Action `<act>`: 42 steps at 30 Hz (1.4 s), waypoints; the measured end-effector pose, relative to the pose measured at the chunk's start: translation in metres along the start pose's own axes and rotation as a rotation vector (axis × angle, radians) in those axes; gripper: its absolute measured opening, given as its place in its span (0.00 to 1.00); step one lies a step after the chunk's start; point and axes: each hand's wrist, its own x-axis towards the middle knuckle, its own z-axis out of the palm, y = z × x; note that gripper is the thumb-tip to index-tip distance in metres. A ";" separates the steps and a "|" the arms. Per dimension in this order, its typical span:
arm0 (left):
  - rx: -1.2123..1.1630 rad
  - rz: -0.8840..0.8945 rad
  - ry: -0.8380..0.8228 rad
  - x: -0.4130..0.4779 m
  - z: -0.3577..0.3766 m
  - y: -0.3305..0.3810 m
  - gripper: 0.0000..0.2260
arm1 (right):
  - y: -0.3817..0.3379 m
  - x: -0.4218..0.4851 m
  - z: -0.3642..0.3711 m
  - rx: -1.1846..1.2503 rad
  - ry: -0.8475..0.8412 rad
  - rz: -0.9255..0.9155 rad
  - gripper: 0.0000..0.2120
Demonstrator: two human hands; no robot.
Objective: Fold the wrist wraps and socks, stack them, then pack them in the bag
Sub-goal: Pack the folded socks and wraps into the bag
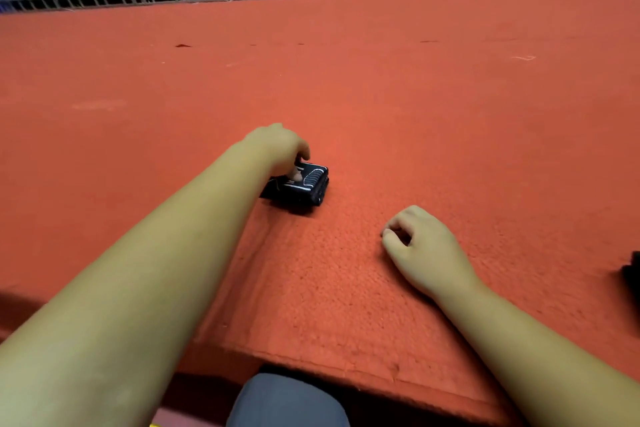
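Left hand (280, 149) pinches the folded black stack (308, 187) on the table (450, 114); best to hold its layers square. Right hand (422, 246) rests loosely curled, empty.

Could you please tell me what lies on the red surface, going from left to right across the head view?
The folded black stack → right hand → dark item cut off by the right edge.

Open red carpet (398, 87) all round the folded black stack (306, 188); a dark item (632, 270) at the right edge.
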 end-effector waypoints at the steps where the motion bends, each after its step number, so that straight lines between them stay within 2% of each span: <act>1: 0.036 -0.008 -0.036 0.006 -0.003 -0.001 0.30 | 0.000 0.000 0.000 0.006 0.002 0.004 0.10; 6: 0.038 -0.026 -0.402 0.047 -0.004 -0.015 0.35 | 0.001 0.000 0.002 0.021 0.013 0.010 0.11; 9: -0.052 0.014 -0.600 0.076 0.003 -0.030 0.21 | 0.001 0.002 0.003 0.047 0.017 0.012 0.11; 12: -0.087 0.030 -0.638 0.082 0.002 -0.027 0.17 | 0.002 0.003 0.004 0.051 0.025 0.002 0.12; 17: -0.041 0.013 -0.495 0.064 0.000 -0.015 0.12 | 0.003 0.004 0.003 0.037 0.032 -0.004 0.14; 21: 0.040 0.028 -0.294 0.026 0.000 -0.007 0.21 | 0.003 0.005 0.004 0.019 0.021 -0.001 0.16; 24: 0.000 0.022 -0.126 -0.015 0.013 -0.005 0.24 | 0.003 0.005 0.004 -0.020 0.017 0.004 0.17; 26: -0.133 -0.001 -0.007 -0.046 0.023 -0.006 0.27 | 0.002 0.004 0.003 -0.060 -0.004 0.011 0.17; 30: -0.630 0.067 0.134 -0.103 0.033 0.002 0.24 | -0.002 0.001 -0.003 -0.017 -0.061 0.051 0.19; 32: -0.855 0.086 0.137 -0.130 0.036 0.022 0.21 | -0.014 -0.004 -0.012 0.151 -0.077 0.108 0.20; 34: -1.056 0.089 0.144 -0.146 0.041 0.048 0.20 | -0.031 -0.013 -0.025 0.479 -0.146 0.221 0.21; 37: -1.359 0.088 0.139 -0.155 0.043 0.096 0.21 | -0.050 -0.030 -0.057 0.902 -0.195 0.365 0.38; 38: -1.450 0.090 0.132 -0.156 0.041 0.114 0.21 | -0.052 -0.037 -0.071 0.991 -0.177 0.389 0.40; 42: -1.624 0.214 0.057 -0.161 0.020 0.190 0.14 | -0.042 -0.072 -0.148 1.033 -0.018 0.384 0.31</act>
